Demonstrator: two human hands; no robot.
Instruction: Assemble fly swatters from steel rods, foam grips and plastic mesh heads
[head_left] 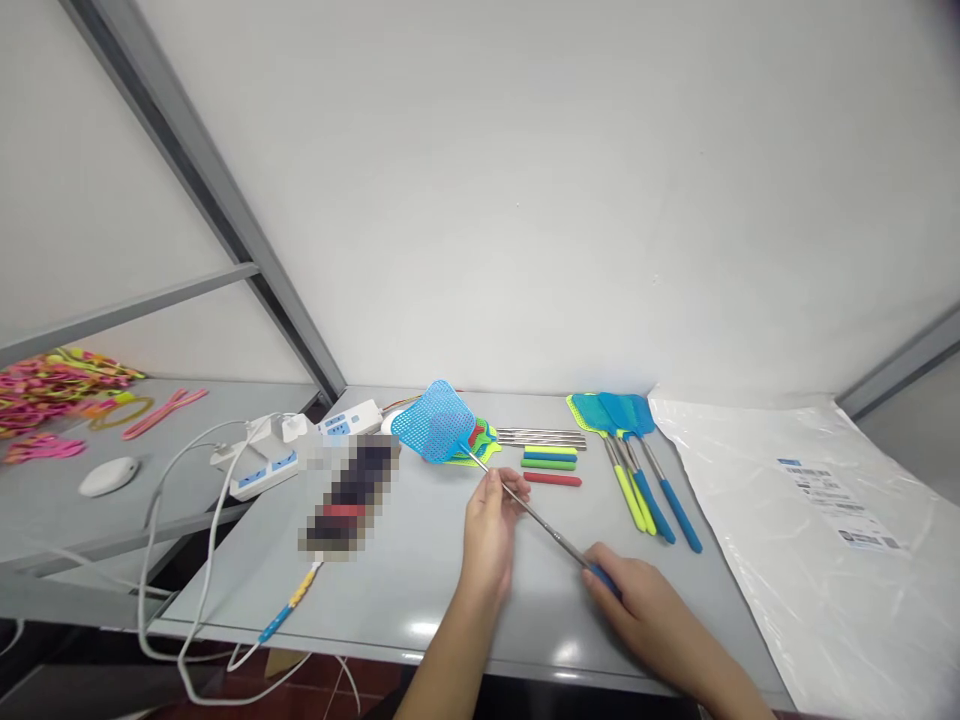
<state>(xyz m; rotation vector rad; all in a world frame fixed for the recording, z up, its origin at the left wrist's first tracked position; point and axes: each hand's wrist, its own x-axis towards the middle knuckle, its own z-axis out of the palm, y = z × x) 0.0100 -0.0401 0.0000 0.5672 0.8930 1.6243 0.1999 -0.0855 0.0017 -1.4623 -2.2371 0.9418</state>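
A blue fly swatter [433, 424] with a thin metal rod is held slantwise over the grey table. My left hand [491, 530] pinches the rod just below the swatter's head. Around its blue grip, at the rod's lower end, my right hand [634, 600] is closed. Behind the raised head lie more swatter heads [486, 440] in green, yellow and red, partly hidden. Beside them are several metal rods [544, 438] and loose coloured grips [551, 464], the red grip [553, 480] nearest me. Several whole fly swatters [637, 465] in blue and yellow lie to the right.
A white plastic bag [772, 580] with a label covers the table's right side. At left are power strips [349, 420], white cables [214, 540] and a blurred-out phone-like object [351, 495]. Pink and yellow bands [60, 385] and a white mouse-like object [109, 477] lie farther left.
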